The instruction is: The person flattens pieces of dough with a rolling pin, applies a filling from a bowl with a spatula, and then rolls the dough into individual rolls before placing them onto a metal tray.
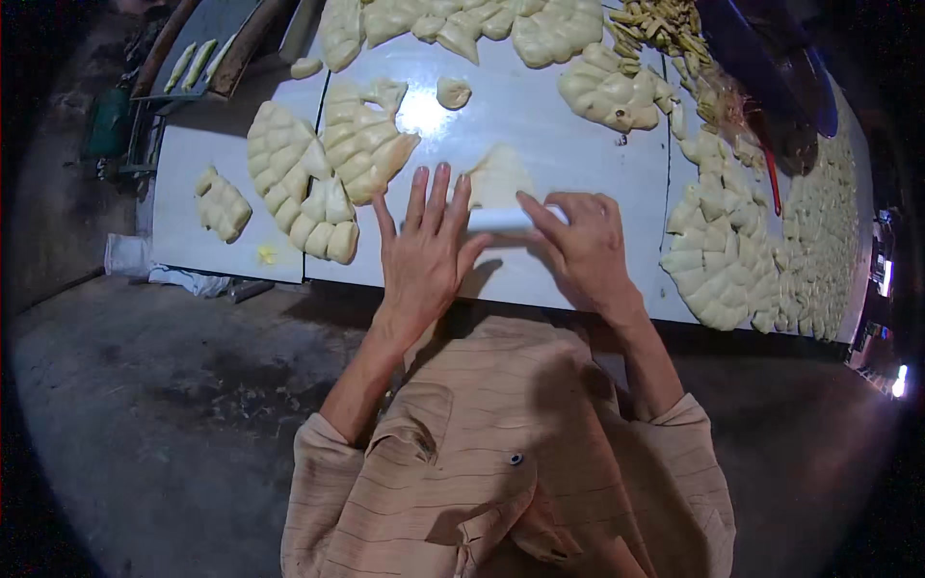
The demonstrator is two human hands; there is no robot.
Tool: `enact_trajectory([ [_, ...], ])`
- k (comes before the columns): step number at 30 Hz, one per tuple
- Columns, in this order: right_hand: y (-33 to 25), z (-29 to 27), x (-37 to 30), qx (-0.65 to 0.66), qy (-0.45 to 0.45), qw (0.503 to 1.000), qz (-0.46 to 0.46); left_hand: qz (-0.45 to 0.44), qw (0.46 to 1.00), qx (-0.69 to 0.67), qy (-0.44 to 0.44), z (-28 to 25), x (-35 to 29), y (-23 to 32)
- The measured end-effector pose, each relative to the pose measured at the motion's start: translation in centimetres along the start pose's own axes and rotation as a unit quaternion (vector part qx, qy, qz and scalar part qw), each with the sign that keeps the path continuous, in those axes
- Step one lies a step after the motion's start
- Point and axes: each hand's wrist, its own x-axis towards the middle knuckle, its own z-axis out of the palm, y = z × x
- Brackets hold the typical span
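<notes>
A short white rolling pin (501,221) lies crosswise on the table in front of me, over a thin, flat sheet of pale dough (501,170). My right hand (588,241) is curled over the pin's right end, thumb pointing inward along it. My left hand (424,241) is spread flat, fingers stretched away from me, its index finger and thumb beside the pin's left end. Whether the pin runs on under that palm is hidden. Beyond the dough sheet sits a small dough lump (453,92). Left of my left hand are joined dough pieces (371,144).
More dough slabs (289,173) lie at the left, with a small dough piece (223,204) farther out. Along the right is a wide spread of dough pieces (723,250). A red stick-like item (773,181) stands near a dark blue object (785,67) at far right.
</notes>
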Motion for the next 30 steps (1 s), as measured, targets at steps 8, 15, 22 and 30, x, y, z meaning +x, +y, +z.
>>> enact_trajectory([
  [8,2.8,4.0,6.3,-0.143,0.046,0.983,0.110,-0.055,0.997,0.032,-0.034,3.7,7.7,-3.0],
  [15,6.3,4.5,14.7,-0.190,0.110,0.964,0.151,-0.051,0.990,-0.011,0.133,6.1,16.2,-6.3],
  [22,6.4,0.9,13.7,-0.010,0.027,0.996,-0.087,-0.014,0.990,0.032,0.133,7.1,19.3,-9.1],
  [30,6.8,0.1,9.8,-0.083,0.105,0.975,0.178,0.066,0.995,-0.055,-0.043,-0.2,8.4,-5.6],
])
